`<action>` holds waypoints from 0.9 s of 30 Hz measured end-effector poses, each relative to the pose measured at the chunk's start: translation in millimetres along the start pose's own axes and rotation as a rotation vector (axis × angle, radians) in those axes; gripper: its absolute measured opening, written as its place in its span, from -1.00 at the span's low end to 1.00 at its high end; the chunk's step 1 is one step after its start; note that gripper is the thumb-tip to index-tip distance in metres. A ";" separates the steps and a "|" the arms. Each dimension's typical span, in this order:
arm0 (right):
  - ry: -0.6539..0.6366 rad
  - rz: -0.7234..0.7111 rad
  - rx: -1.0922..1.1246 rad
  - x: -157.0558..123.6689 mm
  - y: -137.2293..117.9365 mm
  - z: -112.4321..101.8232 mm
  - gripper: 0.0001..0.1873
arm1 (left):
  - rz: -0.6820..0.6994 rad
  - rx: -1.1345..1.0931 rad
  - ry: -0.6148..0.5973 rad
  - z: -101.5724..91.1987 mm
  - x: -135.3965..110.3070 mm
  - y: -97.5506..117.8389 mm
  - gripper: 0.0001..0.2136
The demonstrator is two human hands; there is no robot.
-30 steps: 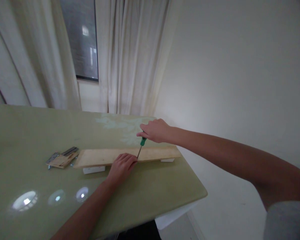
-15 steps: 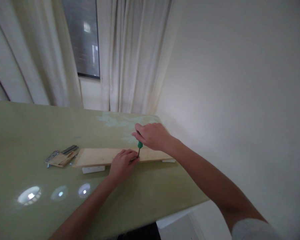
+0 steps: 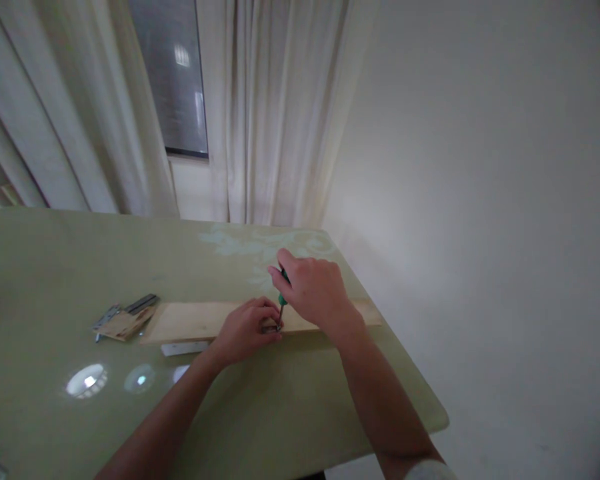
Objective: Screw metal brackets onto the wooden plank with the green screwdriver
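Note:
A long pale wooden board [image 3: 190, 321] lies flat across the table, raised on a white block [image 3: 184, 349]. My right hand [image 3: 316, 288] is closed round the green handle of a screwdriver [image 3: 283, 299], which stands nearly upright with its tip down at the board's front edge. At that tip, my left hand [image 3: 247, 331] pinches a small metal piece [image 3: 270, 329] against the board. Fingers cover most of the piece, so its exact kind is unclear. The screw, if one is there, is too small to make out.
Left of the board lie a brownish packet [image 3: 123, 325], a dark metal strip [image 3: 142, 304] and silvery metal hardware [image 3: 106, 316]. The pale green glossy table [image 3: 95, 260] meets a white wall [image 3: 480, 200] on the right. Curtains [image 3: 275, 120] hang behind.
My right wrist and forearm have swung inward and lower, still gripping the screwdriver. The left hand stays on the metal piece. The camera view has shifted slightly.

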State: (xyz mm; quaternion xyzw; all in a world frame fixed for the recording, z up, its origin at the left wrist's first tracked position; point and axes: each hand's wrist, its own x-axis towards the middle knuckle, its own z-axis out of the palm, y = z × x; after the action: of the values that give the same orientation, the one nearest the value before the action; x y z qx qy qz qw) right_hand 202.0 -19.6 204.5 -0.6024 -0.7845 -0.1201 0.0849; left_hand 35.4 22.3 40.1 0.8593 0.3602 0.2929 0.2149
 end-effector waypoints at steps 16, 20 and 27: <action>0.076 -0.334 0.522 -5.2 20.7 2.0 -0.70 | -0.003 0.010 0.022 -2.2 -4.4 2.1 -0.85; 0.017 -0.371 0.589 -16.2 35.2 -6.4 -0.66 | -0.023 -0.029 -0.009 -4.2 -4.5 4.1 -0.89; 0.007 -0.049 0.202 -12.4 27.8 -5.4 -0.42 | -0.011 0.002 -0.006 -4.9 -4.6 5.0 -0.90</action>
State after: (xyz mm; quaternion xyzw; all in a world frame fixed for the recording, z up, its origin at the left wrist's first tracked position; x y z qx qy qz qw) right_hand 231.9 -25.9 208.7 -0.5712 -0.8067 -0.0446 0.1448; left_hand 32.1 16.4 45.0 0.8584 0.3647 0.2886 0.2166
